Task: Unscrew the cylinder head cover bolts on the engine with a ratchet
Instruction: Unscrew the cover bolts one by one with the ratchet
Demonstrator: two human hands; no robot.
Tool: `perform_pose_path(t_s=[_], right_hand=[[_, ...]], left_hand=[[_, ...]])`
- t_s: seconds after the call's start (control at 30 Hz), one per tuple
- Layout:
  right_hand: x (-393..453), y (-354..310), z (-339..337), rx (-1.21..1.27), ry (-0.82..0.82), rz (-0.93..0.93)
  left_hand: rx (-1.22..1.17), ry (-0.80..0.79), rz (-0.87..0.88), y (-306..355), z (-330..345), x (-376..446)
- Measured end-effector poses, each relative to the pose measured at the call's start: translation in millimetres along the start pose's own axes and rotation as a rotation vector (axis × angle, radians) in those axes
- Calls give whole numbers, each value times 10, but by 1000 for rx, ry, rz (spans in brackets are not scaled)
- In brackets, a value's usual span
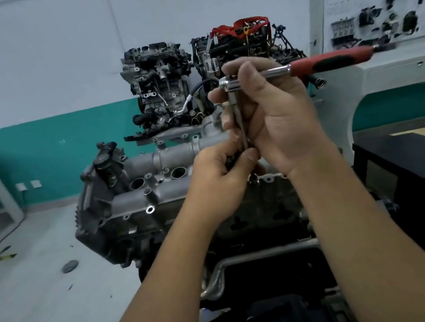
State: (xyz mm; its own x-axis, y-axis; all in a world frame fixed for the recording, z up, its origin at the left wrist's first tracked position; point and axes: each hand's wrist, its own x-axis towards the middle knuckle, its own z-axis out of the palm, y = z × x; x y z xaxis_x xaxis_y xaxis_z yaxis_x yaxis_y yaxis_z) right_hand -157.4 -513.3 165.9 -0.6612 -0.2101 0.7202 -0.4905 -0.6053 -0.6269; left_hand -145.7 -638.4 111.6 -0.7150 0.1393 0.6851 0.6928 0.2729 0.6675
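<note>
A grey engine (119, 200) with its cylinder head cover (177, 152) stands in front of me. My right hand (277, 125) grips the head of a ratchet (328, 62), lifted above the cover. Its red and black handle points right. A thin extension bar (238, 119) hangs down from the ratchet head. My left hand (221, 173) pinches the lower end of that bar, fingers curled round it. The bar's tip and anything on it are hidden by my fingers.
Two other engines (161, 86) (239, 46) stand against the teal and white wall behind. A white display board (385, 3) with car parts hangs at the right. A black bench (408, 162) is at right. Grey floor lies to the left.
</note>
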Motion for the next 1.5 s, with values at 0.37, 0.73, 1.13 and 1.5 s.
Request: perform_pose_path(t_s=[0.37,0.73,1.13,1.5], right_hand=[[8,-26,-128,35,-80,-46],[42,31,-54,35,-231,-63],[-21,-21,-92,-182,36,-219],[8,118,0,192,-71,-10]], left_hand=[[297,-94,-51,48,-52,4],[430,-95,-42,129,-77,-15],[104,42,246,239,-194,212],[-94,82,230,196,-95,193]])
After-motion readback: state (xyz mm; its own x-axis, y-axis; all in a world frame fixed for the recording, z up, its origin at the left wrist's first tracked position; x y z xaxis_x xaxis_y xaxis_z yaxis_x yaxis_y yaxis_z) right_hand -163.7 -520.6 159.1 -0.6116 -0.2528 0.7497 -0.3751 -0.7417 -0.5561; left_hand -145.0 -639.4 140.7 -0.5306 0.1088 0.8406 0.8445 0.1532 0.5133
